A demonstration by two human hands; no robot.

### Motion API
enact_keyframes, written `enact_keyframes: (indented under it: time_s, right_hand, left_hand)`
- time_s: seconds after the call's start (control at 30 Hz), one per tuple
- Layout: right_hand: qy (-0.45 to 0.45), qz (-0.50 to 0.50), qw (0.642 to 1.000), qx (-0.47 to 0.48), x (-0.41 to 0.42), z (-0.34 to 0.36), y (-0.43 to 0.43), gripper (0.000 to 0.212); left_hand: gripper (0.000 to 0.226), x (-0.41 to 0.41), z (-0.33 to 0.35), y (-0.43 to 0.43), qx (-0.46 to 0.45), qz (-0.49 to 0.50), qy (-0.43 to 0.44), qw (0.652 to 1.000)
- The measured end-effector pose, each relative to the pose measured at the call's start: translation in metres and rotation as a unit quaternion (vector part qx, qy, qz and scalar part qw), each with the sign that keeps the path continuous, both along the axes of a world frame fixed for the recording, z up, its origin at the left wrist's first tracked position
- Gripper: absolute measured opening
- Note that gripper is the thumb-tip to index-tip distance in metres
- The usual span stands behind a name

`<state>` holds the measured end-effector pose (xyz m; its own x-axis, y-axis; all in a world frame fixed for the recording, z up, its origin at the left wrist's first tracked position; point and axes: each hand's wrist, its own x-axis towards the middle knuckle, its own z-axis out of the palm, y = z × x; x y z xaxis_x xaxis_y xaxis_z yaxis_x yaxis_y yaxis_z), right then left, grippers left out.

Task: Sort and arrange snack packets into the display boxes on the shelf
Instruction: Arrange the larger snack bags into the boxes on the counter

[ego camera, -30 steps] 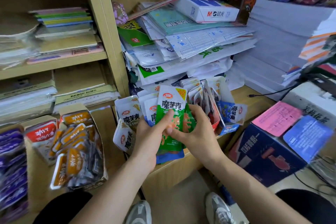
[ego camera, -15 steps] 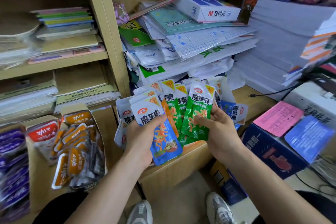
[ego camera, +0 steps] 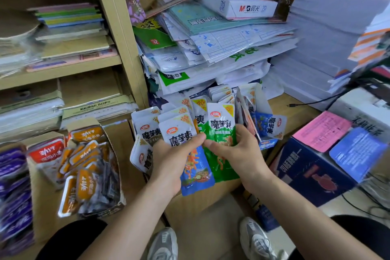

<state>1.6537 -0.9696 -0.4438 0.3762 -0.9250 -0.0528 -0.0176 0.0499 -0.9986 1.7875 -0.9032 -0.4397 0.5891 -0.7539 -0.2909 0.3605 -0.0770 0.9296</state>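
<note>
魔芋爽 packs in both grips
My left grip (ego camera: 168, 164) clamps the blue pack (ego camera: 196, 173), my right grip (ego camera: 238, 154) pinches the green pack (ego camera: 221, 133) just beside it; M&G box (ego camera: 242, 6) sits up beyond them.

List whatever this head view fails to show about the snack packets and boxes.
Head view only:
- Number of packets fanned in the left hand: the blue packet and its neighbours overlap them.
- Small print on the green packet: too small, partly under the right hand.
- Inside of the display box: hidden by the packets standing in it.
- The purple packets: blurred and cut off by the left edge.
</note>
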Motion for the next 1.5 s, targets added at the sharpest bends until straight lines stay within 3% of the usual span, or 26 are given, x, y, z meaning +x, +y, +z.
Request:
enact_keyframes:
  time_s: [0.17,0.33,0.4,0.53,0.73,0.83,0.97,1.1,1.2,1.3,1.4,1.5]
  right_hand:
    - [-0.031,-0.048,0.998,0.013,-0.003,0.000,-0.008,0.029]
    - [-0.147,-0.075,0.973,0.160,-0.009,-0.001,-0.010,0.026]
    - [-0.162,-0.077,0.964,0.194,-0.013,0.004,-0.011,0.028]
    - [-0.175,-0.053,0.956,0.228,-0.024,0.014,-0.019,0.020]
    - [-0.184,0.034,0.943,0.276,-0.038,0.022,-0.029,0.032]
    - [-0.179,0.004,0.952,0.247,-0.038,0.022,-0.033,0.038]
    - [-0.128,-0.070,0.980,0.133,-0.029,0.021,-0.036,0.027]
    - [-0.049,-0.080,0.995,-0.018,-0.016,0.023,-0.033,0.025]
    - [-0.010,-0.117,0.986,-0.121,-0.010,0.027,-0.032,0.026]
    - [-0.017,-0.135,0.976,-0.170,0.001,0.032,-0.031,0.025]
    - [-0.005,-0.103,0.977,-0.185,0.017,0.030,-0.032,0.021]
    - [0.018,-0.070,0.976,-0.206,0.033,0.022,-0.028,0.030]
  left_hand:
    - [0.037,0.011,0.000,-0.002,0.008,0.014,0.010,1.000]
    - [0.037,0.017,0.001,-0.003,0.031,0.008,0.078,0.996]
    - [0.047,0.018,0.002,-0.003,0.033,-0.002,0.092,0.995]
    - [0.043,0.025,0.002,-0.004,0.024,0.021,0.114,0.993]
    - [0.064,0.035,0.006,-0.002,0.007,0.021,0.115,0.993]
    - [0.057,0.051,0.015,0.002,-0.023,0.058,0.089,0.994]
    - [0.023,0.067,0.024,0.009,-0.038,0.121,-0.034,0.991]
    - [0.028,0.078,0.022,0.015,-0.056,0.180,-0.107,0.976]
    - [0.028,0.088,0.022,0.019,-0.066,0.207,-0.129,0.968]
    - [0.036,0.100,0.021,0.023,-0.055,0.208,-0.131,0.968]
    - [0.060,0.108,0.018,0.026,-0.047,0.209,-0.126,0.969]
    - [0.064,0.109,0.019,0.031,-0.049,0.221,-0.143,0.963]
